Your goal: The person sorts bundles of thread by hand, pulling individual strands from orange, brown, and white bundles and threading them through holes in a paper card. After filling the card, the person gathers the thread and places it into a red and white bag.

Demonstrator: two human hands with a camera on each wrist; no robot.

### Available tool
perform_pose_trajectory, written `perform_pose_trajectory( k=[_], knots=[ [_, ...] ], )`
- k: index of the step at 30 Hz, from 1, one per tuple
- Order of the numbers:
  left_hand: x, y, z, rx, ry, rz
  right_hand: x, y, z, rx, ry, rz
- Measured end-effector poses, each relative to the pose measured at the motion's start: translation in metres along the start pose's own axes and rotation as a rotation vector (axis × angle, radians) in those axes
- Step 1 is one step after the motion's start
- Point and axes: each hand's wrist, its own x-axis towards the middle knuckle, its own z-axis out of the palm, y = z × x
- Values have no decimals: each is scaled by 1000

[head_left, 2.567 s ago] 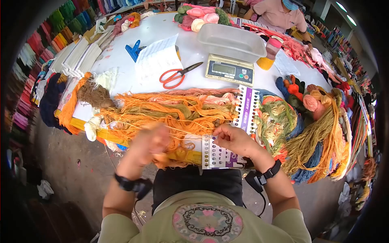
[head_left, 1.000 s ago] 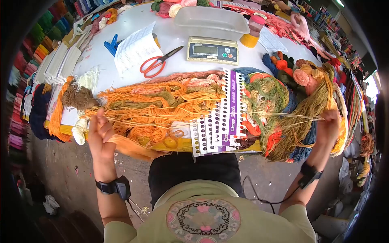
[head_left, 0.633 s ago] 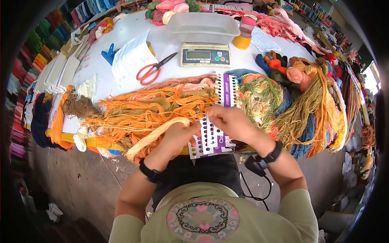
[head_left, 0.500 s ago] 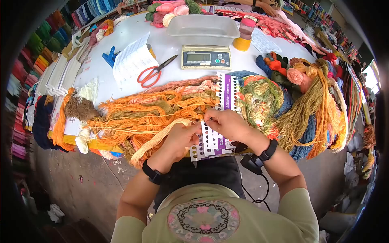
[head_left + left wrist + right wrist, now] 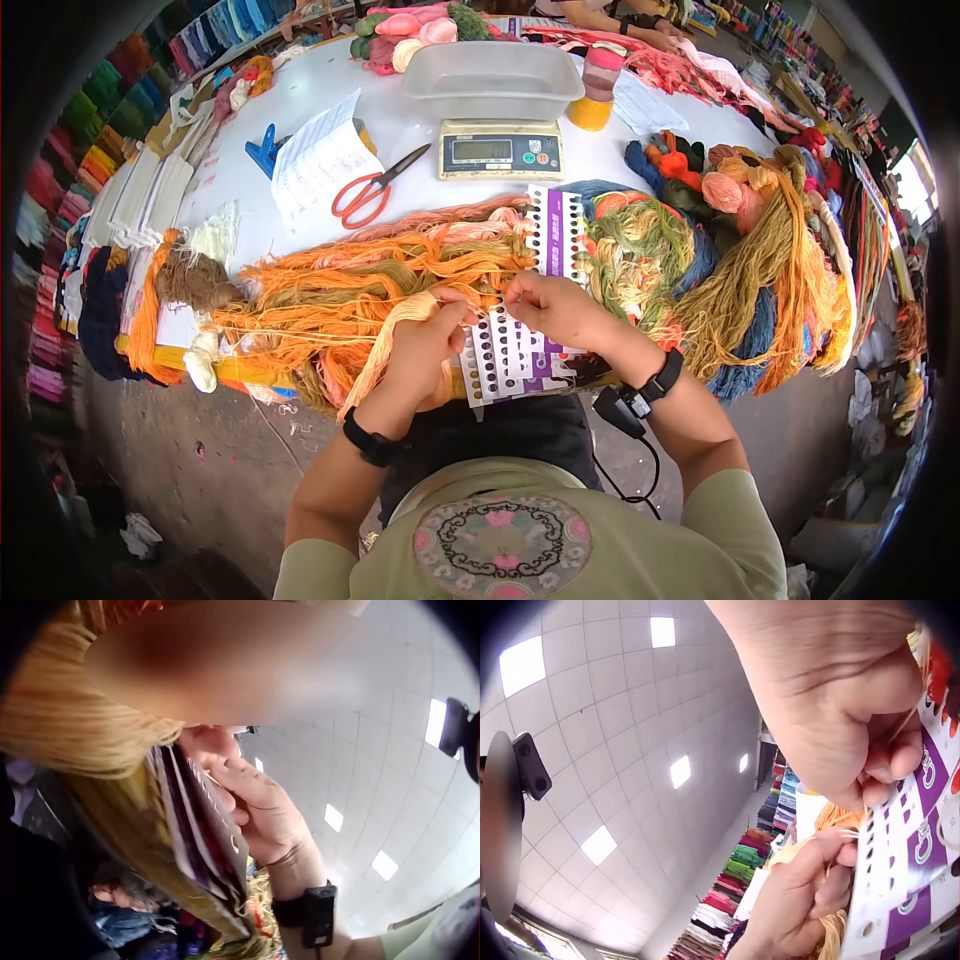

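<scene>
Cards (image 5: 514, 352) | between and below hands, long axis near-to-far | right hand (image 5: 560, 310) nearer, grip cannot be told | left hand (image 5: 425, 342) pinching strands (image 5: 849, 834)

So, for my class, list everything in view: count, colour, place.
Broad table: one, white, centre.
Perforated cards: several, white and purple, near edge.
Loose thread skein: one, peach, by left hand.
Long thread strands: many, mainly orange, left of cards.
Tangled thread bundles: several, multicoloured, right of cards.
Metal scissors: one, black and red, beyond strands.
Boxy digital scale: one, pale, right of scissors.
Rectangular plastic tub: one, translucent, beyond scale's display.
Cylindrical container: one, pink and yellow, right of tub.
Plastic clip: one, blue, table's left.
Marked paper sheets: two visible, white, tabletop.
Hanging yarn: many, multicoloured, background.
Another person: one, partly seen, far side.
Wrist straps: two, black, wrists.
Left hand: one, bare, pinching thread.
Right hand: one, bare, at cards.
</scene>
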Motion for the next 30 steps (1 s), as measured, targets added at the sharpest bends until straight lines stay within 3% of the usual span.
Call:
perform_pose_trajectory(
  k=[2, 4, 6, 8, 9, 10, 13, 14, 16, 17, 18, 21, 23, 25, 26, 28, 29, 30],
  knots=[
    [-2, 1, -6, -118, -84, -71, 0, -1, 1, -3, -6, 6],
    [-4, 4, -6, -427, -373, -328, 2, -2, 2, -12, -15, 2],
    [-5, 6, -5, -486, -471, -319, 3, 3, 5, 122, -54, 79],
    [-12, 18, 11, 34, -402, -96, 5, 14, 11, 284, -22, -27],
    [-9, 20, 22, 114, -284, -224, 3, 2, 4, 377, -58, 48],
    [-7, 13, 23, 108, -285, -225, 0, -10, -3, 470, -93, 124],
    [1, -5, 23, 560, -351, -3, 1, -5, -9, 523, -145, 151],
    [3, -11, 17, 555, -351, -6, 3, 2, -7, 563, -163, 135],
    [8, -23, -11, 977, -121, 574, 4, 12, -1, 428, -162, 101],
    [3, -9, -26, 996, -160, 248, 5, 14, 2, 296, -155, 59],
    [2, -9, -61, 1246, -265, 371, 5, 14, 2, 303, -158, 60],
    [-18, 45, -120, -385, -141, -258, 6, 14, 4, 203, -120, 57],
    [-28, 66, -172, -444, -86, 12, 6, 19, 6, 167, -91, 51],
    [-39, 83, -202, -615, 231, 130, 6, 18, 6, 158, -89, 51],
    [-47, 87, -187, -610, 232, 132, 5, 17, 6, 146, -85, 55],
    [-64, 89, -147, 569, 678, 244, 1, 8, 6, 95, -66, 47],
    [-66, 79, -153, 510, 540, 3, -2, 2, 6, 70, -37, 67],
    [-70, 77, -112, 339, 445, 74, -4, -3, 8, 43, -13, 80]
  ],
)
